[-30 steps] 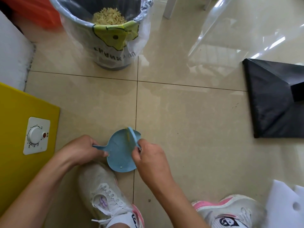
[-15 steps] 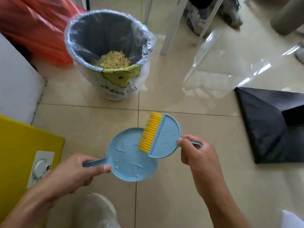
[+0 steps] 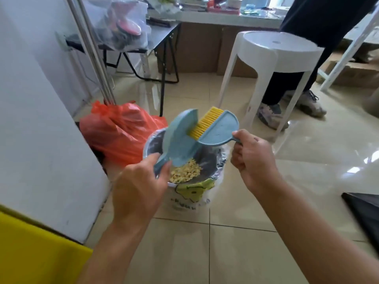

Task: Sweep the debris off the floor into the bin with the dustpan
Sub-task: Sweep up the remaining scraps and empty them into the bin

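Gripping the dustpan (image 3: 180, 138) by its handle, the left hand (image 3: 137, 187) tilts it steeply over the bin (image 3: 213, 160). At three o'clock the right hand (image 3: 252, 158) is closed on the brush (image 3: 215, 128) — yellow bristles against the pan. Pale debris (image 3: 185, 173) lies inside the bin.

A lived-in home or small workroom: glossy beige floor tiles (image 3: 235, 253), a white plastic stool (image 3: 274, 52), a folding table (image 3: 160, 35) bearing bagged goods, a cluttered worktop (image 3: 225, 17) behind, and an orange rubbish bag (image 3: 119, 130).
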The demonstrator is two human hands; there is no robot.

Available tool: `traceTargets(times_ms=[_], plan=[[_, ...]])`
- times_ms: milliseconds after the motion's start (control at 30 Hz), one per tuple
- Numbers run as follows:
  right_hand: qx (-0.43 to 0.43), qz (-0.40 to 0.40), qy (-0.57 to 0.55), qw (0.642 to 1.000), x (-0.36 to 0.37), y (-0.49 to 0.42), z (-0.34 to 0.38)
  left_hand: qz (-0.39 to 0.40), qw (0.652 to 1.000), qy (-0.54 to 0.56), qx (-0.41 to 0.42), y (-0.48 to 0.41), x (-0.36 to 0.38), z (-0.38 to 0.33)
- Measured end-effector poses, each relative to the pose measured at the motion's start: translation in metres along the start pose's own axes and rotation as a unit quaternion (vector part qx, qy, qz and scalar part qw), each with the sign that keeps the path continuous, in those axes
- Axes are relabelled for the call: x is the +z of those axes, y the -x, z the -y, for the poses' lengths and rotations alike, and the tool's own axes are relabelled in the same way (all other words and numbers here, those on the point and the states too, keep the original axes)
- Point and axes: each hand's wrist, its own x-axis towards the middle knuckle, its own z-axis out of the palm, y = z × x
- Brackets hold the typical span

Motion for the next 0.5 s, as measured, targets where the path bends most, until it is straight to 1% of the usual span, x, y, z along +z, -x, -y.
traceTargets(times_ms=[33, 100, 167, 300, 367, 433, 500], plan=[[0.027, -0.003, 0.004, 1.0, 0.001, -0.006, -0.005, -0.019, 0.998, -0.059, 0.034, -0.001, 0.012, 0.008], [0.07, -0.006, 0.02, 0.997, -0.002, -0.008, -0.018, -0.02, 0.991, -0.121, 0.057, 0.001, 0.03, 0.025], [0.081, -0.006, 0.045, 0.996, -0.008, -0.005, -0.03, -0.02, 0.988, -0.141, 0.053, 0.005, 0.041, 0.038], [0.046, 0.003, 0.072, 0.996, -0.017, 0.009, -0.039, -0.044, 0.99, -0.129, 0.044, 0.014, 0.045, 0.047], [0.029, 0.002, 0.062, 0.998, -0.02, 0.018, -0.039, -0.054, 0.996, -0.075, 0.015, 0.016, 0.044, 0.044], [0.015, 0.006, 0.048, 0.999, -0.021, 0.029, -0.038, -0.049, 0.997, 0.041, -0.041, 0.016, 0.039, 0.037], [0.005, 0.018, 0.03, 0.999, -0.022, 0.035, -0.039, -0.035, 0.981, 0.157, -0.11, 0.015, 0.037, 0.03]])
